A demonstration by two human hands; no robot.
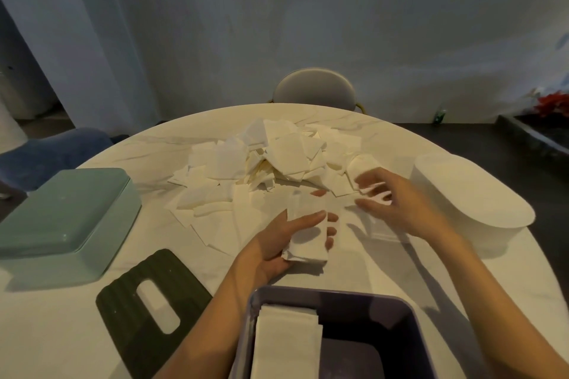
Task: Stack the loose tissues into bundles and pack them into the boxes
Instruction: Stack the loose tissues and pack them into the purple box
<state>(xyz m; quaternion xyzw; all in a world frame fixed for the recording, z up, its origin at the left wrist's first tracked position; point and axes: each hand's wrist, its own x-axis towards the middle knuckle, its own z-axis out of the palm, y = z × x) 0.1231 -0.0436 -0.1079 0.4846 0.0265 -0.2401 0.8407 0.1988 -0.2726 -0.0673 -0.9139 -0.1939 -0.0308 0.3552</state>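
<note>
A heap of loose white tissues covers the middle of the round marble table. My left hand grips a small bundle of stacked tissues just in front of the heap. My right hand reaches into the heap's right edge, and its blurred fingers pinch a single tissue. At the near edge stands an open purple box with a folded stack of tissues inside on its left.
A mint-green box lies upside down at the left. A dark lid with an oval slot lies in front of it. A white oval box stands at the right. A grey chair is behind the table.
</note>
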